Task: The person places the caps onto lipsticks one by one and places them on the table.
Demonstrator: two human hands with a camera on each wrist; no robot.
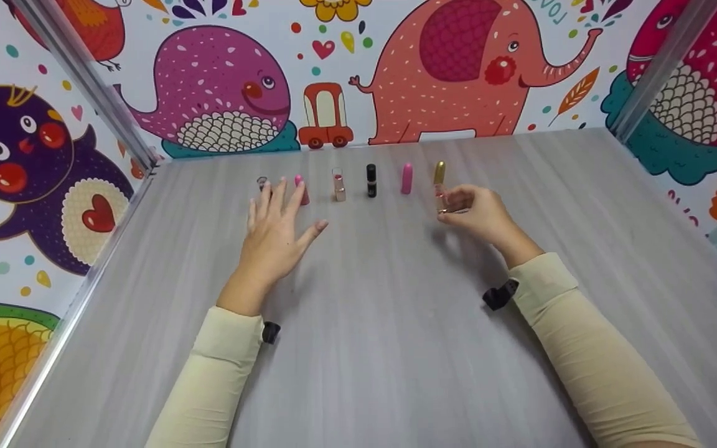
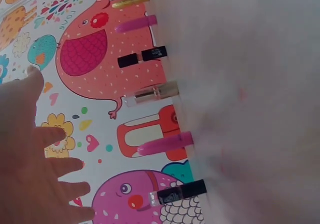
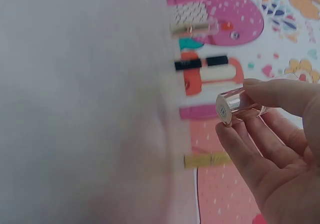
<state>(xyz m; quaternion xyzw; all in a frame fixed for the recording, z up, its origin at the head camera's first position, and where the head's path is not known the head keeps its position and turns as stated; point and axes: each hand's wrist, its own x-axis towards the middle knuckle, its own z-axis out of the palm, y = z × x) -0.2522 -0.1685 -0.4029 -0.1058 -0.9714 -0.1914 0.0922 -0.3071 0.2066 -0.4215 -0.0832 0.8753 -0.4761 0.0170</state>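
Observation:
My right hand pinches a lipstick between thumb and fingers; it has a shiny rose-gold base and a clear cap. Behind it on the table stands a gold lipstick tube. To the left, in a row, are a bright pink tube, a black tube and a gold lipstick with a clear cap. My left hand has its fingers spread, overlapping another pink tube and a black lipstick with a clear top in the head view. Nothing is in its grasp.
The grey wood-grain table ends at a back wall printed with cartoon animals. Metal corner posts stand at both back corners. Black wrist devices are strapped at both cuffs.

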